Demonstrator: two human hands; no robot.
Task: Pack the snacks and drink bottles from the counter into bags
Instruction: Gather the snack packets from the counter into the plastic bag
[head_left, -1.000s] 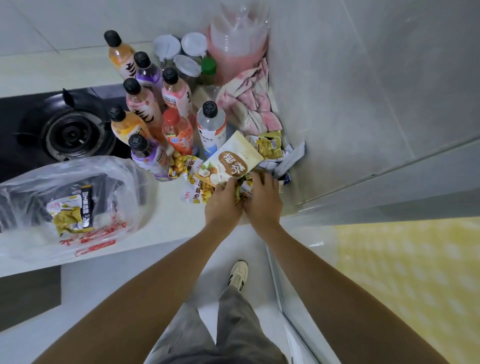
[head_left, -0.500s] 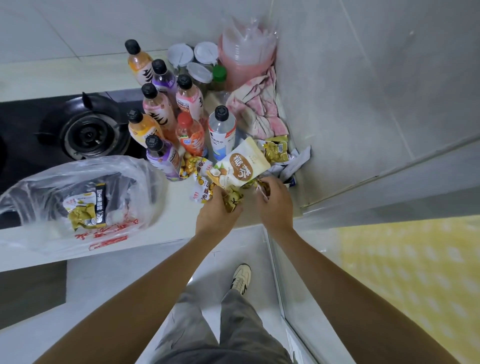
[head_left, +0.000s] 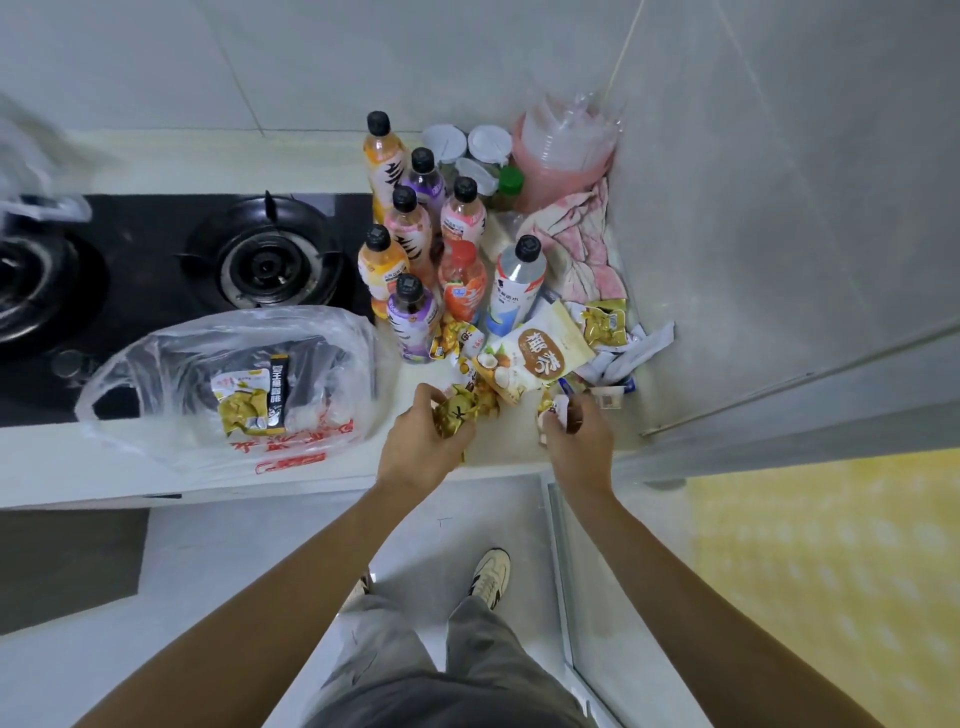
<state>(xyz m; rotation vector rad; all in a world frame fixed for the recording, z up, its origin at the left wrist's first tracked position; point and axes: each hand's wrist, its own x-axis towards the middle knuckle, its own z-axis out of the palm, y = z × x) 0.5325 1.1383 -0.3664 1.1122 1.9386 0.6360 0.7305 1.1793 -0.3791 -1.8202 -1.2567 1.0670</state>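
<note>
My left hand (head_left: 418, 447) grips a crumpled golden snack packet (head_left: 457, 413) at the counter's front edge. My right hand (head_left: 576, 439) pinches a small snack packet (head_left: 558, 408) just to the right. Between and behind them lies a white coconut snack pouch (head_left: 540, 358) amid loose snack packets (head_left: 602, 325). Several drink bottles (head_left: 415, 244) stand upright behind the snacks. A clear plastic bag (head_left: 234, 374) with snack packs inside lies open on the counter to the left.
A black gas hob (head_left: 265, 260) sits behind the bag. Lidded jars (head_left: 467, 143), a pink stack of plastic cups (head_left: 561, 156) and a pink cloth (head_left: 582, 244) fill the back corner by the tiled wall. The counter edge (head_left: 311, 483) runs below my hands.
Both hands have drawn back from the snack pile toward the counter's front edge, each now lifting a small packet; they have moved apart.
</note>
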